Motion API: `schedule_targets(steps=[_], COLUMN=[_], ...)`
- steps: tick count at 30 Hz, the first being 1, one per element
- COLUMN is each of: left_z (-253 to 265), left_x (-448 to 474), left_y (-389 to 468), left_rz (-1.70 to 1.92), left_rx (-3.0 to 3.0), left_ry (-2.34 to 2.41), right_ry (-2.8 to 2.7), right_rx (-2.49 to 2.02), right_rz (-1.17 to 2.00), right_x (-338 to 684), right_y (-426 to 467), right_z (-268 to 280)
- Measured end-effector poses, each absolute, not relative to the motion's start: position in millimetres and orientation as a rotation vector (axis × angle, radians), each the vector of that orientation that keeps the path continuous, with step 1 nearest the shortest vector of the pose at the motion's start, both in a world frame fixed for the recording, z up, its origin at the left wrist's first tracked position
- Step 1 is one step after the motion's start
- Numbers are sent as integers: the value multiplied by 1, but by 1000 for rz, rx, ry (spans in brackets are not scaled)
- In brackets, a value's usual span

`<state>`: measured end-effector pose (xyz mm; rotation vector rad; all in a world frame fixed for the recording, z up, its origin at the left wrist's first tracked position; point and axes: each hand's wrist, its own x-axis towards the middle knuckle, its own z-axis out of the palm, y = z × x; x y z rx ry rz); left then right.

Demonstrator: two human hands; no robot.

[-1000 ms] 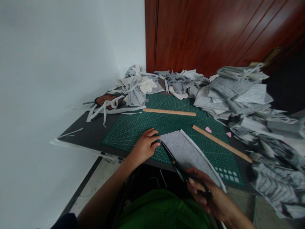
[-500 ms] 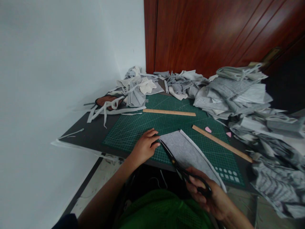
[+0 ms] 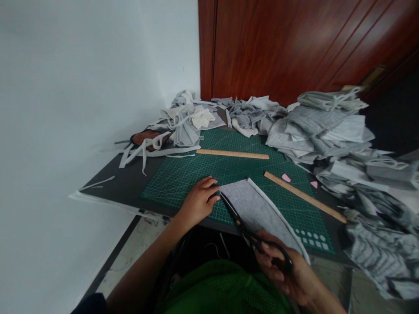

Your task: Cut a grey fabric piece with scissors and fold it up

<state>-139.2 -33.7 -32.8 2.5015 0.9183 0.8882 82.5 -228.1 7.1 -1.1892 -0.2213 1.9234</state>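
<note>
White wall (image 3: 81,87) left, reddish door (image 3: 278,48) behind, dark table (image 3: 108,181) under a green mat (image 3: 183,179)! Grey cloth (image 3: 250,203) lies at the mat's near side; left hand (image 3: 198,200) loosely spread by its corner, right hand (image 3: 293,279) curled round black scissors (image 3: 238,221). Ruler (image 3: 232,154) markings: too small to read.

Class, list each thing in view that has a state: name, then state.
Scissors: held, blade opening unclear
Right hand: closed on scissors
Left hand: open, palm down
Grey cloth: spread out
Green mat: flat
Far ruler: flat on mat
Near ruler: flat, partly off mat
Fabric pile: heaped
Door: shut or ajar, unclear
</note>
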Motion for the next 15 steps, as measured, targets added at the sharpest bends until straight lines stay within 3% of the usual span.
schedule_targets(steps=[15], left_z=[-34], left_x=[-140], left_y=[-33], left_rz=[885], left_rx=[2498], left_ry=[925], right_ry=[-197], right_rx=[-1154], right_rz=[1945], right_x=[84], right_y=[-221], right_z=[8])
